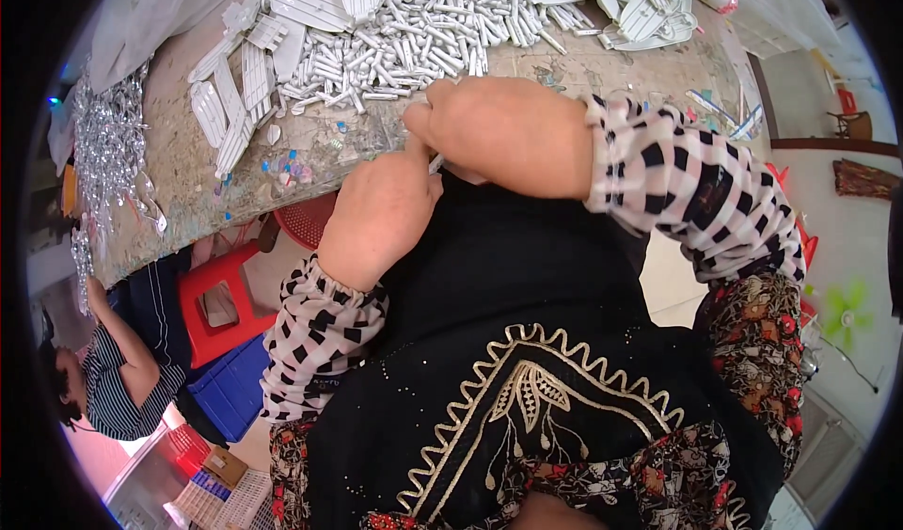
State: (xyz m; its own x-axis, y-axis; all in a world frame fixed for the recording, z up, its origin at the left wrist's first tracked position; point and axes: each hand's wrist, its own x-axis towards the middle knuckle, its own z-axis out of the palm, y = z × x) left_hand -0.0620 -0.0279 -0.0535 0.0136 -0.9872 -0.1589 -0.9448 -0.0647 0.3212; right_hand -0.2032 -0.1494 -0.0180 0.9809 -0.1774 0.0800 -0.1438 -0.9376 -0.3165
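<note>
My left hand (381, 212) and my right hand (508, 137) meet at the table's front edge, both with fingers closed. A bit of a small white piece (435, 163) shows between them; most of it is hidden by my fingers, so its kind is unclear. Just beyond my hands lies a heap of short white plastic rods (423, 46). Flat ribbed white plastic pieces, wing-like or blade-like (315, 3), are piled behind and to the left of the heap, with more of these ribbed pieces (649, 17) at the far right.
The worn table (329, 144) carries scattered coloured scraps (287, 166). Silver tinsel strands (108, 144) hang over its left end, where another person (127, 370) in a striped top sits. A red stool (221, 300) and blue crate (226, 389) stand below at the left.
</note>
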